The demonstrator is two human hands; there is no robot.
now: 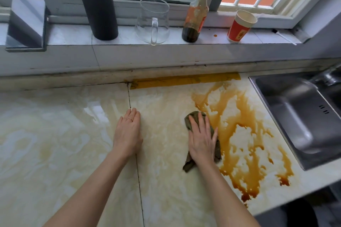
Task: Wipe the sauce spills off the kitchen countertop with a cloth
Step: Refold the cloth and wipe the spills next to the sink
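Right hand (202, 140), fingers flat, pressing cloth (214, 134) at spill (239, 116) edge, frame centre-right; left hand (128, 132) resting open on table (55, 134). Next: likely sweeping right through sauce.

The worktop (73, 143) is cream marble with pale tan veining. An amber-brown spill (239, 134) spreads at 3 o'clock, darkest at its near edge. The cloth (191, 118) is olive-brown. Yellow tape (184, 80) lies at 12 o'clock. The cup (239, 27) is red and cream; the bottle (195, 14) has a mustard cap; the sink (295, 112) is grey steel.
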